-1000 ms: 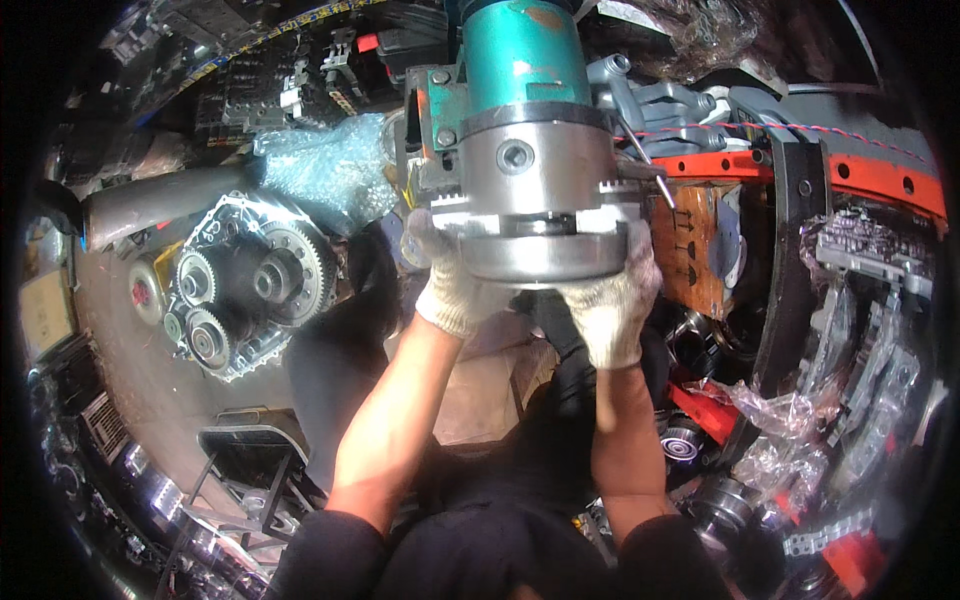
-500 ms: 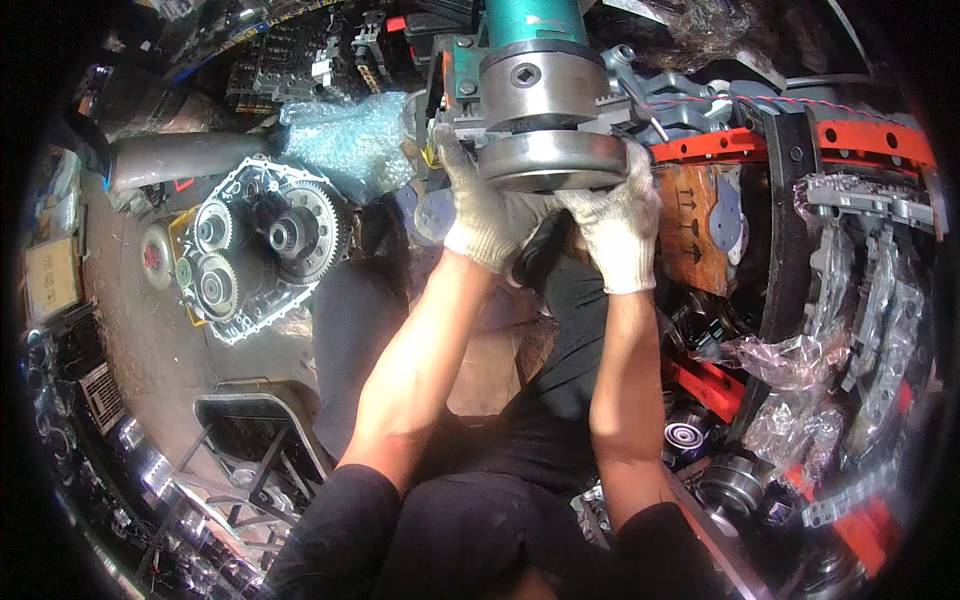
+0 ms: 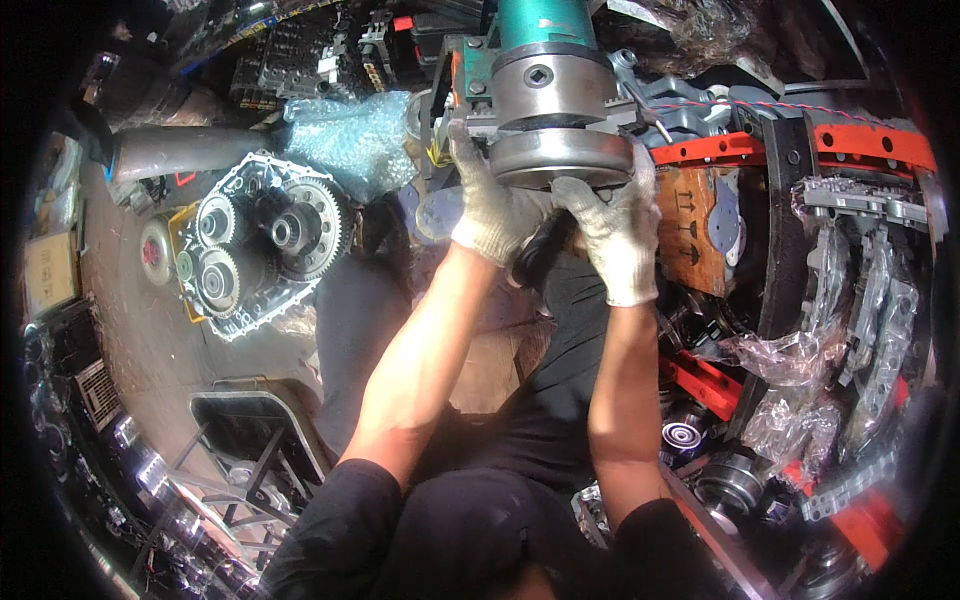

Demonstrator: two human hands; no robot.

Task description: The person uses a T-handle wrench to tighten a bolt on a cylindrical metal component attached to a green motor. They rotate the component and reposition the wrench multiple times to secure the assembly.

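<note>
A round, shiny metal drum (image 3: 562, 155) is at the jaws of a steel chuck (image 3: 553, 90) on a green machine (image 3: 545, 22). Both my hands wear white knitted gloves. My left hand (image 3: 493, 200) cups the drum's left and lower side, fingers reaching up along its edge. At its right side, my right hand (image 3: 615, 220) grips the rim, with the thumb on the near side below it. The far fingertips are partly hidden behind the drum. How firmly the jaws hold it, I cannot tell.
On the left lies an open gearbox housing (image 3: 265, 240) with several gears. Bubble wrap (image 3: 350, 140) sits behind it. A red metal rack (image 3: 705, 150) runs along the right, beside plastic-wrapped metal parts (image 3: 825, 300). A black-framed stool (image 3: 255, 405) stands at lower left.
My right hand has shifted slightly down, and its thumb now shows below the rim. The left hand stays at the drum's left side. The whole view has drifted a little.
</note>
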